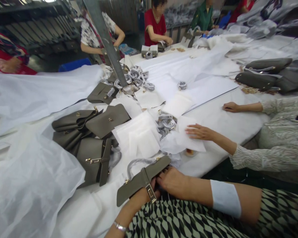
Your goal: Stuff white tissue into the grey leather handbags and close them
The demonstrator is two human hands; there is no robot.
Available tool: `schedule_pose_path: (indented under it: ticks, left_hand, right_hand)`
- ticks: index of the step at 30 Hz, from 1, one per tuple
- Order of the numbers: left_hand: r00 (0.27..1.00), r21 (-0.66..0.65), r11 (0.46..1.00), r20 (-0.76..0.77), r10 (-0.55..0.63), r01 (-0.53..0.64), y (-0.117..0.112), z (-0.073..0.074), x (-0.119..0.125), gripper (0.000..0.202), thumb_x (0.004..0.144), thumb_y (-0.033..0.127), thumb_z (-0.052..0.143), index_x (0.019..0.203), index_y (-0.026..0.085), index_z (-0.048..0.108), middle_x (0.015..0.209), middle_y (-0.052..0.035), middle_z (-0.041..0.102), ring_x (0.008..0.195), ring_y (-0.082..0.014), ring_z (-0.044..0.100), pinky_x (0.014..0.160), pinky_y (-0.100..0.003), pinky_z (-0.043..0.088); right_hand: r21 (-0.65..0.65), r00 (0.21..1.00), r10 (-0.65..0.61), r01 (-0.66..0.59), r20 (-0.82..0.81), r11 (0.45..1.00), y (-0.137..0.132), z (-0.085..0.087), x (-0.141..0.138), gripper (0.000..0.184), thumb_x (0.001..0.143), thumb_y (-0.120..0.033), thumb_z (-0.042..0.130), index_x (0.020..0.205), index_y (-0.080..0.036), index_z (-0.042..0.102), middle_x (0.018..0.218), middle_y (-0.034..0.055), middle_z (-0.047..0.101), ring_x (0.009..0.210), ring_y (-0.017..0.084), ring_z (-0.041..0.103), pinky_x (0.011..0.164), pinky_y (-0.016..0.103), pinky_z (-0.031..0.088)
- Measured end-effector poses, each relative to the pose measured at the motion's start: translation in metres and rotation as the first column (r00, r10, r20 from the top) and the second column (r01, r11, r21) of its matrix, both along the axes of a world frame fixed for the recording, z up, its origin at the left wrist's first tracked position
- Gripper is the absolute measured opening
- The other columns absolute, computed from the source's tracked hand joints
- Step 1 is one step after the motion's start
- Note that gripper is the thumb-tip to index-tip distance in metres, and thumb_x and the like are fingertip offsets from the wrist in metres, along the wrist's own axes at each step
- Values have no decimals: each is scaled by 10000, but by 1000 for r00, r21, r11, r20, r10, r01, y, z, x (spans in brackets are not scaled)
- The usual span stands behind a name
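Observation:
A taupe handbag [139,181] with a gold buckle lies at the near table edge, its wrapped handle [136,163] curling behind it. My left hand [142,197] grips the bag from below, by the strap and buckle, and is partly hidden by the flap. My right hand [171,180] holds the bag's right end, fingers tucked against it. A white band wraps my right forearm [224,198].
A pile of matching taupe bags [89,138] lies to the left, with white tissue sheets [139,135] and wrapped straps [166,123] in the middle. A co-worker's hands [201,132] rest on white paper at right. More bags [265,74] and seated people are farther back.

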State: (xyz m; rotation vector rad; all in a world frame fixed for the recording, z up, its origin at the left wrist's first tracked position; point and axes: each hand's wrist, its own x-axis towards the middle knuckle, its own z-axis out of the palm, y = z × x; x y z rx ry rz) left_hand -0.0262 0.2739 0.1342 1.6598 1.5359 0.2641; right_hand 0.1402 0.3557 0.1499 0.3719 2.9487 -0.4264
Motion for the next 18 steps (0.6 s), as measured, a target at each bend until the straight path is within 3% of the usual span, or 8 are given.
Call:
schedule_pose_path:
  ticks: [2, 4, 6, 8, 13, 16, 18]
  left_hand:
    - [995, 42, 997, 72, 68, -71, -3, 1, -1, 438, 812, 312, 482, 1223, 189, 569, 1143, -89, 671, 1078, -245, 605, 1003, -395, 458]
    - [961, 62, 970, 163, 223, -236, -4, 10, -7, 366, 848, 309, 444, 1152, 182, 603, 1078, -88, 689, 999, -215, 637, 933, -364, 503]
    - [900, 90, 908, 201, 386, -410, -2, 21, -16, 332, 882, 319, 414, 1090, 182, 633, 1045, -83, 697, 983, -206, 643, 912, -357, 509]
    - [875, 119, 870, 158, 458, -478, 3, 28, -27, 343, 904, 290, 378, 1087, 175, 645, 1077, -85, 692, 1032, -211, 627, 955, -374, 481]
    - [908, 68, 923, -165, 385, -379, 22, 26, -38, 356, 894, 162, 362, 1136, 146, 623, 1145, -104, 668, 1076, -220, 606, 956, -353, 464]
    - [899, 127, 969, -362, 246, -214, 22, 23, -27, 369, 886, 131, 368, 1172, 137, 600, 1113, -120, 664, 1048, -248, 605, 920, -382, 478]
    - [853, 180, 980, -496, 164, -84, 15, 21, -14, 417, 862, 96, 379, 1237, 109, 562, 1117, -152, 654, 1083, -289, 580, 916, -431, 475]
  right_hand:
    - [28, 999, -14, 15, -42, 999, 2, 9, 2, 211, 831, -167, 533, 1014, -108, 621, 1007, 146, 650, 955, 287, 597, 786, 431, 483]
    - [-4, 1000, 24, -24, -10, 1000, 6, 15, 4, 179, 821, -133, 528, 964, -109, 634, 953, 135, 658, 913, 272, 605, 756, 405, 485]
    - [-89, 995, 99, -95, 35, 991, 10, 13, 6, 151, 802, -103, 523, 879, -129, 651, 858, 109, 668, 803, 240, 616, 676, 357, 477]
    - [-156, 990, 133, -124, 49, 980, 12, 5, 5, 180, 797, -85, 506, 819, -167, 664, 802, 88, 674, 740, 219, 616, 639, 334, 459]
    - [-183, 992, 79, -61, 94, 981, 10, -15, -7, 203, 746, -53, 537, 745, -202, 674, 767, 86, 680, 744, 217, 611, 676, 335, 437]
    - [-110, 994, 86, -78, 70, 991, 8, -8, -12, 161, 775, -74, 529, 817, -165, 656, 835, 93, 669, 796, 225, 593, 698, 346, 433]
    - [-48, 998, 67, -66, 19, 997, 8, 3, -11, 147, 818, -107, 503, 866, -158, 632, 882, 91, 647, 845, 228, 571, 735, 360, 433]
